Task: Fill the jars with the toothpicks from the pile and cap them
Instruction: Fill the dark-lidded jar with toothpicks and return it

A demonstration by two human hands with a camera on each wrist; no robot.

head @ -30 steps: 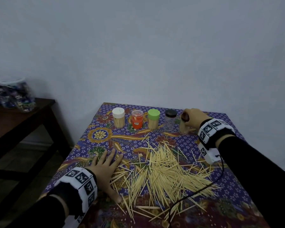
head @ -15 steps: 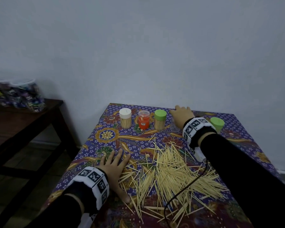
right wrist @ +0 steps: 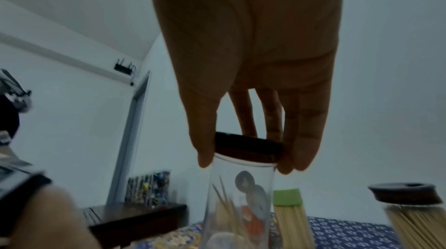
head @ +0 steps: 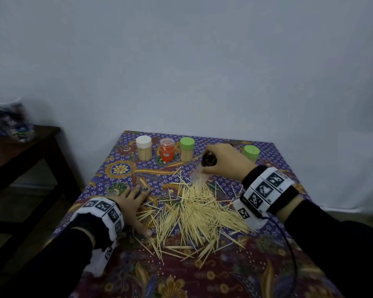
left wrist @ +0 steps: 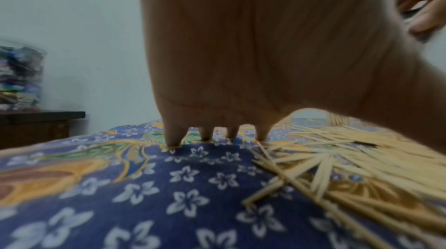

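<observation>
A loose toothpick pile (head: 198,211) covers the middle of the patterned tablecloth (head: 121,168). My right hand (head: 211,162) grips the dark cap (right wrist: 248,146) of a clear jar (head: 199,176), which hangs tilted over the pile's far edge. The right wrist view shows only a few toothpicks inside this clear jar (right wrist: 239,196). My left hand (head: 136,201) lies flat on the cloth at the pile's left edge, its straight fingertips (left wrist: 173,138) pressing down beside the toothpicks (left wrist: 337,157).
A white-capped jar (head: 144,150), an orange jar (head: 167,150) and a green-capped jar (head: 187,149) stand in a row at the back. Another green-capped jar (head: 251,151) stands at the back right. A dark-capped full jar (right wrist: 410,215) is nearby. A dark side table (head: 19,151) stands to the left.
My right hand let go of the full jar at the back right, took the clear dark-capped jar by its cap and brought it over the pile. The left hand stayed put.
</observation>
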